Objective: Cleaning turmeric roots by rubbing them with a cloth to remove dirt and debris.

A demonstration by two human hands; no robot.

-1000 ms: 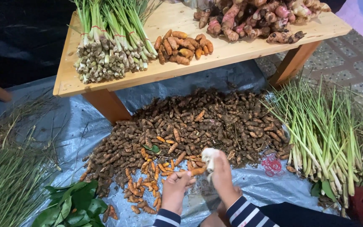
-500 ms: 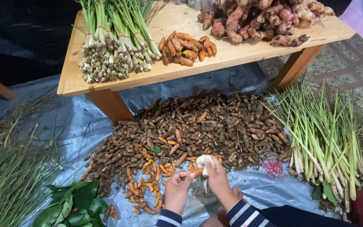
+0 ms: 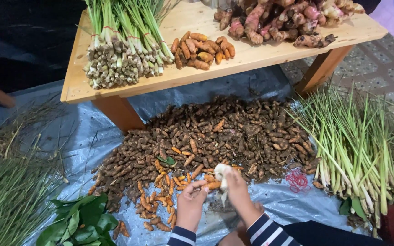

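Left hand (image 3: 190,204) pinching an orange turmeric root (image 3: 212,185), right hand (image 3: 239,191) closed around a white cloth (image 3: 220,172) against it, above the grey tarp (image 3: 60,146), beside the turmeric pile (image 3: 215,136), wooden desk (image 3: 251,57) behind.

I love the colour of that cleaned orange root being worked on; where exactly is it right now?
In the head view, the orange root sits low and centre, pinched between the left hand and the right hand, which also grips a white cloth, at the brown root pile's near edge.

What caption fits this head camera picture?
Two hands, left and right, rub an orange root with a white cloth.
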